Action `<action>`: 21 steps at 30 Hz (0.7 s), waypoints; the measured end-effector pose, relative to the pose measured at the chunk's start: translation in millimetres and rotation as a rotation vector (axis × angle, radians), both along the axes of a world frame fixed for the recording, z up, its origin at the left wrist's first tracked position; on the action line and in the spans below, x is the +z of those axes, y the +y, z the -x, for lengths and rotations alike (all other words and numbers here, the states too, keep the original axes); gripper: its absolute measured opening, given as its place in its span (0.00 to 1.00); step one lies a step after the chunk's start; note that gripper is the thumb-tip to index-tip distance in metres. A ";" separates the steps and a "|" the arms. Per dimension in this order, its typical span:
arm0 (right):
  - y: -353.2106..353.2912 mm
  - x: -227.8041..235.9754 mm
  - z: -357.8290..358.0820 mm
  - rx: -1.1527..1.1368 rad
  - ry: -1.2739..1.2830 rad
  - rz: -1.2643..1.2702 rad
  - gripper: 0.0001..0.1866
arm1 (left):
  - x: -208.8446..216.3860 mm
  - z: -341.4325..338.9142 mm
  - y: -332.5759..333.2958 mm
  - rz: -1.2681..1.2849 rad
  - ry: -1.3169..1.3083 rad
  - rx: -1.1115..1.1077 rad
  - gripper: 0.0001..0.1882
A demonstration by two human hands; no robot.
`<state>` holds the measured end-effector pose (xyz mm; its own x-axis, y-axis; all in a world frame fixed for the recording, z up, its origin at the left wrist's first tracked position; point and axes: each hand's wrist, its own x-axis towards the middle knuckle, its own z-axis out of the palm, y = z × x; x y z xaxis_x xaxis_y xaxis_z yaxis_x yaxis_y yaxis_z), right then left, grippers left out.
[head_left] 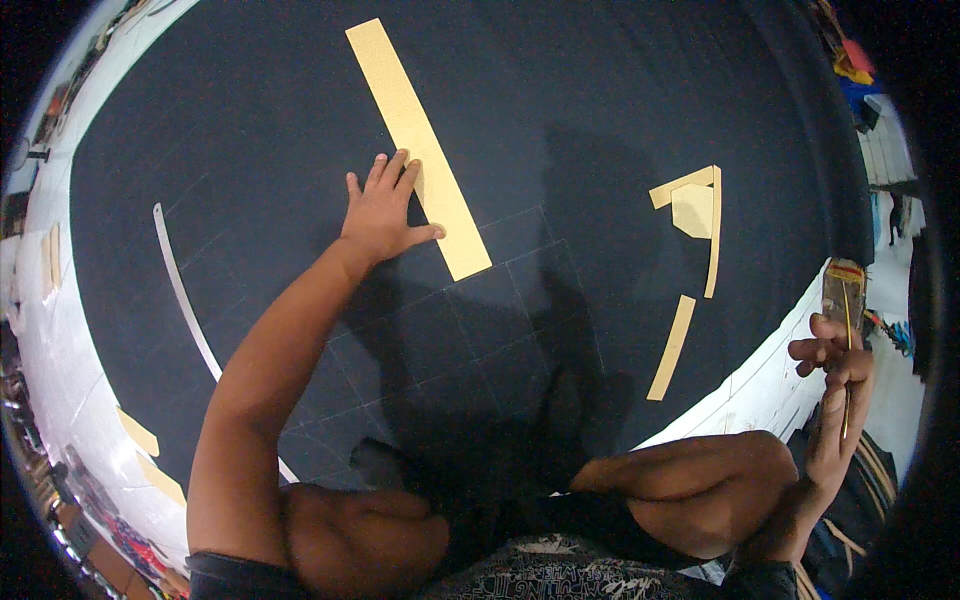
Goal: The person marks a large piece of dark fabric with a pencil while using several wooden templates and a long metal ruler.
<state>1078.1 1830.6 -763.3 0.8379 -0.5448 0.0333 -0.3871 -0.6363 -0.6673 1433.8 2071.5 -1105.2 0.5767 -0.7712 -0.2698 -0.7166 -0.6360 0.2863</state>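
Observation:
A long pale-yellow strip [398, 95] lies slantwise on black cloth [270, 110]. My left hand [383, 215] is open with fingers spread, its fingertips and thumb resting on the strip's left edge and lower part. At the far right, my right hand [838, 385] has its fingers curled around a thin yellow stick [847, 310]. Just beyond those fingers is a brownish, flat-looking object [840, 285] with a yellow and red end; whether the hand also grips it I cannot tell. Thin pale lines are drawn on the cloth below the strip.
A curved metal ruler [176, 265] lies left, partly behind my left arm. On the right are narrow yellow strips [671, 348] and a small pale cut piece [692, 210]. More yellow pieces [138, 432] sit at the lower left, by the white border. My bent knees flank the near edge.

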 end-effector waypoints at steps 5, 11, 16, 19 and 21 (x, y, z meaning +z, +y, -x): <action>-3.6 3.9 1.9 -0.006 0.020 0.002 0.16 | 0.8 0.5 -7.3 -0.016 -0.063 -0.024 0.60; -5.1 -1.3 -1.6 -0.018 0.017 -0.025 0.17 | 7.9 7.2 -54.3 -0.037 -0.031 -0.031 0.59; -8.8 -0.2 -2.1 -0.048 0.023 -0.045 0.17 | 6.7 11.6 -59.5 -0.019 -0.020 -0.014 0.59; -10.8 -3.2 -4.1 -0.049 0.011 -0.049 0.17 | 6.7 10.0 -58.5 -0.017 -0.028 -0.022 0.59; -14.6 -4.4 -2.4 -0.031 0.012 -0.064 0.17 | 6.8 12.8 -59.7 -0.012 -0.028 -0.021 0.58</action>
<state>1080.5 1816.0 -767.7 0.8206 -0.5713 -0.0121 -0.4143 -0.5802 -0.7012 1421.0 2011.8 -1098.4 0.5680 -0.7800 -0.2627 -0.7375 -0.6240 0.2582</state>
